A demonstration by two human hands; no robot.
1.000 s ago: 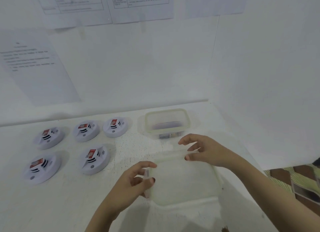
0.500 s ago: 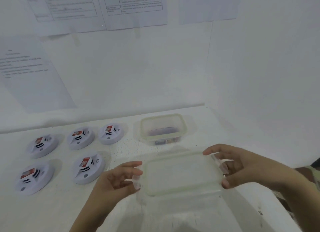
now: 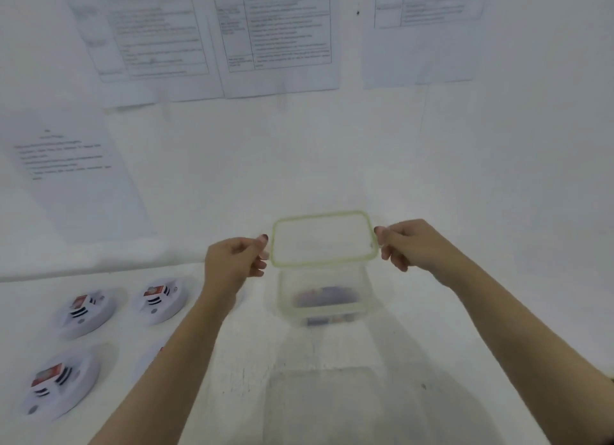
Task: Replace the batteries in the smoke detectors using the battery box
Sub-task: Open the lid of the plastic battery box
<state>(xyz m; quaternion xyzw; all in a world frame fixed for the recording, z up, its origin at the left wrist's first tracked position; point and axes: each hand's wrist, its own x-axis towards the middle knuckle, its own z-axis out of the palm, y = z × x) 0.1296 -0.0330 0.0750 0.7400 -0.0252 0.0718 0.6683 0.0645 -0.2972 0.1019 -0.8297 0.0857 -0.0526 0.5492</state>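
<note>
A clear lid (image 3: 324,240) with a greenish rim hangs in the air, held level. My left hand (image 3: 232,261) pinches its left edge and my right hand (image 3: 408,245) pinches its right edge. Just below and behind the lid stands the open clear battery box (image 3: 285,291) with dark batteries on its bottom. White round smoke detectors with red-labelled batteries lie at the left: two at the back (image 3: 88,313) (image 3: 161,300) and one nearer (image 3: 58,384). My left forearm hides most of another detector (image 3: 149,358).
A second clear container (image 3: 325,404) stands open near the front edge of the white table (image 3: 432,328), between my forearms. White walls with taped paper sheets (image 3: 275,35) close the back and the right side.
Both hands lifted the lid off the near container and carried it up and away, over the battery box. The view has tilted upward.
</note>
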